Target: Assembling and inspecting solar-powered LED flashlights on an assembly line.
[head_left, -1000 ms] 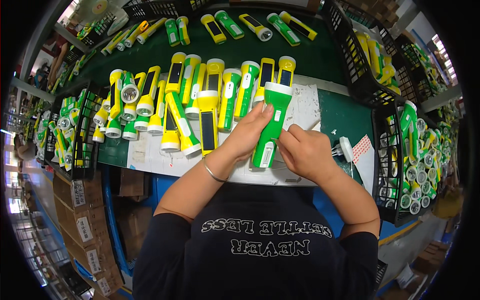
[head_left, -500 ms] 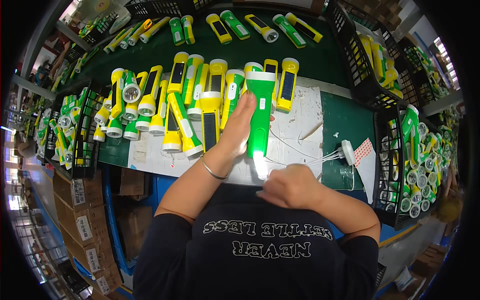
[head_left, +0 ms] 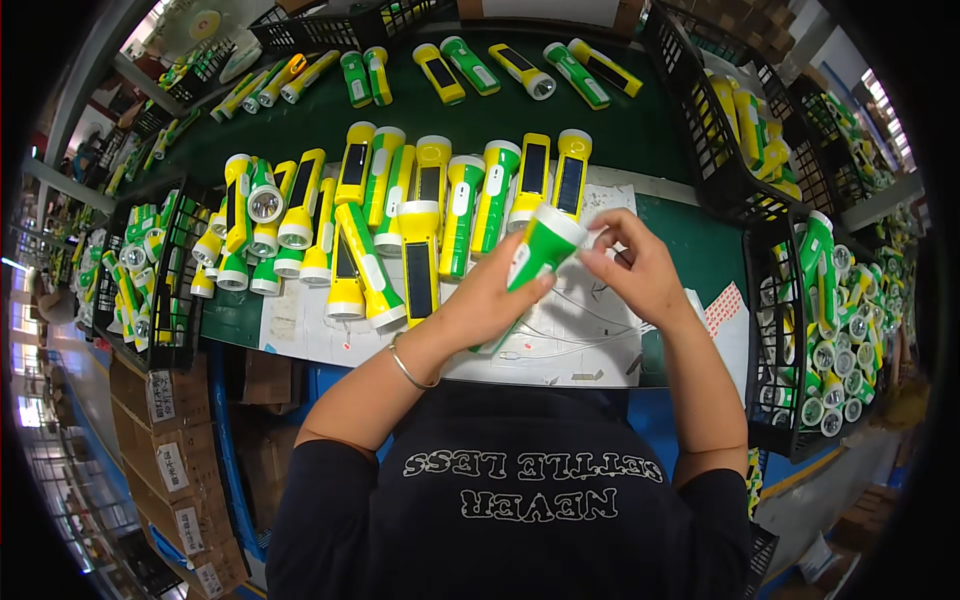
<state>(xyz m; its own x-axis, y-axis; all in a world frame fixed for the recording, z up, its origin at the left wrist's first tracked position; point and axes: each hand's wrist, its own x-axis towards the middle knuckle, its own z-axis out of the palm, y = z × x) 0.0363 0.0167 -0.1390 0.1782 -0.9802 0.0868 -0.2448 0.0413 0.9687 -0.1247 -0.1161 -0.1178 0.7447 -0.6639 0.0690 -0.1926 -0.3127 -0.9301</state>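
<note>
My left hand (head_left: 497, 298) is closed around a green flashlight (head_left: 545, 248) with a white head rim, held tilted over the white-covered work surface, its head toward upper right. Close beside that head is my right hand (head_left: 640, 272), its fingers loosely curved and apart; whether a fingertip touches the rim I cannot tell. Beyond my left hand several yellow and green flashlights (head_left: 420, 262) stand and lean in a row, some showing dark solar panels. Thin white cables (head_left: 590, 318) lie under my right hand.
More flashlights (head_left: 438, 75) lie spaced out along the far green table. A black crate (head_left: 183, 255) of flashlights stands at left, another black crate (head_left: 790, 385) at right, and a third black crate (head_left: 705, 130) at far right. Cardboard boxes (head_left: 150, 440) are stacked below left.
The flashlight went from upright to tilted, head to the right, and its lit end no longer shows. My right hand rose from near my body to beside the flashlight's head.
</note>
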